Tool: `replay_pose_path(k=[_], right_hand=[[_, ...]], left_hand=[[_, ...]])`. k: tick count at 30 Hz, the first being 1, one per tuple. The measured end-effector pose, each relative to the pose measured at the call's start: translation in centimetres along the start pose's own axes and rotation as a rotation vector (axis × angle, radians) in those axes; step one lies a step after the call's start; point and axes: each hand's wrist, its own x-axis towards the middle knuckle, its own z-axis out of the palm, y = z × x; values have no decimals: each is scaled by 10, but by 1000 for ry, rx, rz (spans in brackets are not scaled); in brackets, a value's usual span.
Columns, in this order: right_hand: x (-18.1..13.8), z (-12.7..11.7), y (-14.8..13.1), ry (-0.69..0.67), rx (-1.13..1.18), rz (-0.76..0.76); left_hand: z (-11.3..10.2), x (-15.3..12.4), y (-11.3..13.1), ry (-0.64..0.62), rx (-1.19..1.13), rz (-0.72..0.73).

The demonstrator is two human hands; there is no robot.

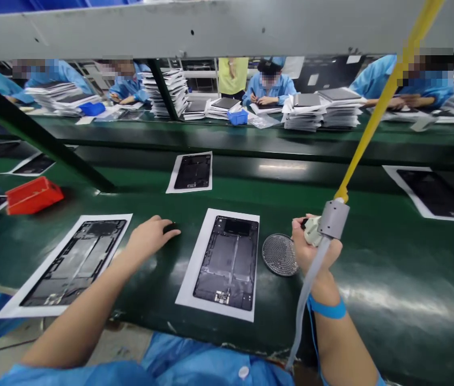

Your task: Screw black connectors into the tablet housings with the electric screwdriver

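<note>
Black and thin, the middle tablet housing (227, 262) lay on one white paper sheet (186, 295) between your two hands. Your left hand (152, 233) hovered or rested just left of that housing, palm down, its thumb and forefinger close together; I could not tell whether they pinched anything. Your right hand (305, 252), right of the housing, had its fingers curled around a corded tool (333, 220) with a smooth grey cylindrical end. A flat yellow strap (385, 107) ran up from that tool, and a pliant grey cable (309, 289) curved down; one blue band (329, 308) circled your right wrist.

You had three other dark, rectangular housings plainly around the middle one: a left housing (77, 262), a far housing (194, 171) beyond it, and a right housing (439, 193), each on paper. One round, densely dimpled disc (281, 254) lay just right of the middle housing. One red bin (34, 195) stood well left of it, on the same glossy green bench (371, 268).
</note>
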Motion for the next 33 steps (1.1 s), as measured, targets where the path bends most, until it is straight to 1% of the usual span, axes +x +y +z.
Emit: replay_pose_path(k=[2, 3, 5, 7, 10, 12, 14, 20, 23, 25, 26, 28, 29, 31, 33], right_hand=[[0, 1, -5, -4, 2, -8], [0, 1, -9, -9, 3, -7], [1, 1, -16, -22, 4, 2], [3, 0, -22, -30, -2, 16], [5, 0, -26, -22, -15, 60], [7, 1, -26, -7, -24, 84], [9, 2, -24, 14, -35, 88], [11, 2, -21, 15, -47, 58], [11, 2, -22, 17, -37, 54], [11, 1, -23, 23, -29, 44], [11, 1, -23, 25, -25, 39], [11, 0, -24, 23, -16, 30], [10, 0, -24, 20, -10, 27], [9, 0, -24, 16, -1, 25], [9, 0, -24, 15, -1, 28]], left_hand=[[9, -13, -3, -21, -117, 14], [12, -16, -4, -6, -175, 18], [17, -15, -4, 43, -281, 19], [18, -12, -6, 72, -391, -22], [15, -7, -10, 26, -568, -123], [12, -7, -13, -24, -651, -141], [10, -8, -14, -42, -690, -114], [3, -20, -11, 16, -683, -50], [-12, -29, -7, 110, -615, -24], [-26, -34, 1, 170, -655, -31], [-33, -35, 8, 182, -728, -45], [-45, -35, 27, 181, -953, -69], [-48, -33, 38, 170, -1075, -63], [-51, -26, 64, 128, -1269, -5], [-49, -15, 92, 50, -1359, 81]])
